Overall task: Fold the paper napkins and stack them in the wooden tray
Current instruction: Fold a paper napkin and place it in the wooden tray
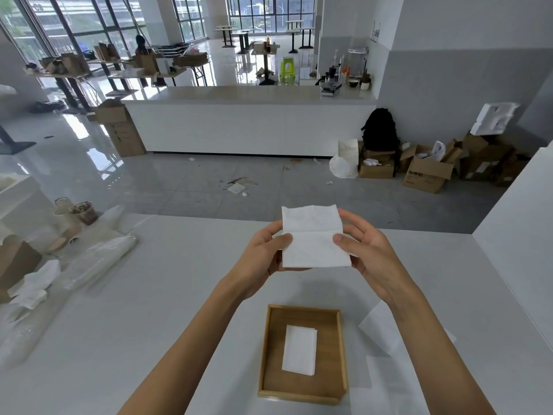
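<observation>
I hold a white paper napkin [314, 238] up in the air over the white table, with a crease across its middle. My left hand [264, 256] pinches its left edge and my right hand [366, 253] pinches its right edge. Below, near the table's front edge, stands the wooden tray [330, 327]. A folded white napkin [300, 350] lies flat inside the tray. Loose unfolded napkins [381, 327] lie on the table just right of the tray, partly under my right forearm.
At the table's left are clear plastic wrapping [95, 262], crumpled napkins [36, 284], a brown box [15, 265] and cups [85, 212]. A white wall panel [520, 235] rises at the right. Beyond the table's far edge is open floor and a white counter [248, 127].
</observation>
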The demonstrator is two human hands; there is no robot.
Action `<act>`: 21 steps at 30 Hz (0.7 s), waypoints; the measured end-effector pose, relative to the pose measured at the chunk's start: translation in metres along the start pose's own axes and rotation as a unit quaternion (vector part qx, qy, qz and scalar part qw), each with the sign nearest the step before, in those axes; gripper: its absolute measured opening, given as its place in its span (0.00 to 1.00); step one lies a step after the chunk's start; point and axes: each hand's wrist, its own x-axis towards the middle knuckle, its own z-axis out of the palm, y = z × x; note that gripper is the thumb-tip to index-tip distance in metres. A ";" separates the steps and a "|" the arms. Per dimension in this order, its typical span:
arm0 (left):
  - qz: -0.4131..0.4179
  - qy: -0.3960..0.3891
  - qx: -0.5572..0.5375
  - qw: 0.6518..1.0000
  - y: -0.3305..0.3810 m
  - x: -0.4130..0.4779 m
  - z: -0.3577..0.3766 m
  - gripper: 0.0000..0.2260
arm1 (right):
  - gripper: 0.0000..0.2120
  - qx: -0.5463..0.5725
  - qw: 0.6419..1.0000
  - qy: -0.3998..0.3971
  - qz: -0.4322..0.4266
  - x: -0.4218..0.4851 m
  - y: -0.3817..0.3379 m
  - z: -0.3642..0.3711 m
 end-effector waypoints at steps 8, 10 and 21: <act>0.016 -0.050 -0.058 0.997 0.005 -0.003 0.006 0.16 | 0.25 0.070 0.995 -0.003 -0.070 -0.001 -0.003 0.002; 0.018 -0.053 -0.072 0.996 0.005 -0.003 0.008 0.15 | 0.21 0.070 0.993 0.005 -0.090 -0.002 -0.005 0.003; 0.056 0.007 -0.065 0.996 0.009 -0.008 0.010 0.14 | 0.28 -0.030 0.987 0.002 -0.158 -0.002 -0.003 -0.001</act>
